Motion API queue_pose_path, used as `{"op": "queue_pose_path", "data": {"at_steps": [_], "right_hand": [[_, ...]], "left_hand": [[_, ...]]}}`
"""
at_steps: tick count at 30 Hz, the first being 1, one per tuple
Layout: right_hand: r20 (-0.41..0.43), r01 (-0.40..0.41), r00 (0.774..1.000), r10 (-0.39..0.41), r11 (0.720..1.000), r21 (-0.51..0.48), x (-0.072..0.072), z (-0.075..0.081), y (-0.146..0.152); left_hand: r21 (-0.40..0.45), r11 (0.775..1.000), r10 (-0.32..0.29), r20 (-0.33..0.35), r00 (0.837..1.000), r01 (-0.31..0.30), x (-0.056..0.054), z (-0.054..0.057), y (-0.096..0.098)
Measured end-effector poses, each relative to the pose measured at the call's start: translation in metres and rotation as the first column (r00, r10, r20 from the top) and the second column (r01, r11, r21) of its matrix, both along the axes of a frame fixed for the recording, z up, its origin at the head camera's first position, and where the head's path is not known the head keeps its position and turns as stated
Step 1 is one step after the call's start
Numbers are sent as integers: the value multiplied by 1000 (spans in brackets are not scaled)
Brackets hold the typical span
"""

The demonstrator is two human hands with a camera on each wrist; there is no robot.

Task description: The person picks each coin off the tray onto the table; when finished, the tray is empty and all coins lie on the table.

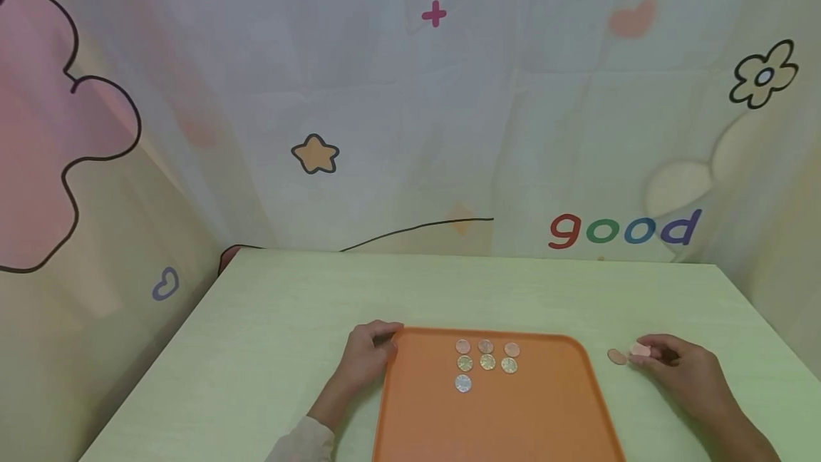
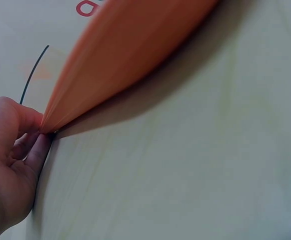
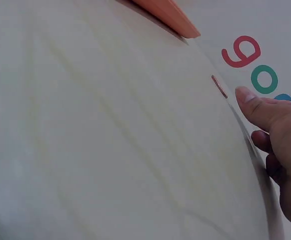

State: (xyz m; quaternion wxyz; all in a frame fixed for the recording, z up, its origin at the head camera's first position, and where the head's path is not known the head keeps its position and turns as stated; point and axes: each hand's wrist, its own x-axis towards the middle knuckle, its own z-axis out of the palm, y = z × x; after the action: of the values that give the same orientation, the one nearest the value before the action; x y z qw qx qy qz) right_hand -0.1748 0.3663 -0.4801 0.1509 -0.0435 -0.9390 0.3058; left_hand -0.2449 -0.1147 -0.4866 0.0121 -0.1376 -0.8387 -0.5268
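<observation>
My left hand (image 1: 368, 351) grips the far left corner of an orange tray (image 1: 545, 405); in the left wrist view the fingertips pinch the tray's corner. Coins lie in rows on the tray: three copper-coloured coins (image 1: 485, 346) at the back, three gold-coloured coins (image 1: 487, 362) below them, and one silver coin (image 1: 463, 383) under the left column. To the right of the tray, my right hand (image 1: 689, 369) pinches a pale copper coin (image 1: 640, 349) between thumb and fingers. Just left of its fingertips another copper coin (image 1: 617, 356) is on the table. The right wrist view hides the pinched coin behind the thumb.
The pale green table (image 1: 288, 305) extends around the tray on the left, back and right. Behind its far edge hangs a printed curtain (image 1: 410, 127) with a star, flower and the word "good". The tray has a raised rim (image 1: 590, 369).
</observation>
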Motion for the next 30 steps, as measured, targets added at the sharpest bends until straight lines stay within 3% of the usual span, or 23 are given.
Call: {"op": "queue_pose_path", "data": {"at_steps": [7, 24, 30], "right_hand": [[59, 20, 998, -23, 998, 57, -2, -2, 11], [51, -112, 993, 108, 990, 84, -2, 0, 14], [68, -113, 992, 105, 987, 113, -2, 1, 16]], "left_hand": [[-12, 1000, -4, 0, 1000, 4, 0, 2, 0], [-22, 1000, 12, -3, 1000, -12, -2, -1, 0], [-20, 1000, 10, -2, 1000, -10, -2, -2, 0]]}}
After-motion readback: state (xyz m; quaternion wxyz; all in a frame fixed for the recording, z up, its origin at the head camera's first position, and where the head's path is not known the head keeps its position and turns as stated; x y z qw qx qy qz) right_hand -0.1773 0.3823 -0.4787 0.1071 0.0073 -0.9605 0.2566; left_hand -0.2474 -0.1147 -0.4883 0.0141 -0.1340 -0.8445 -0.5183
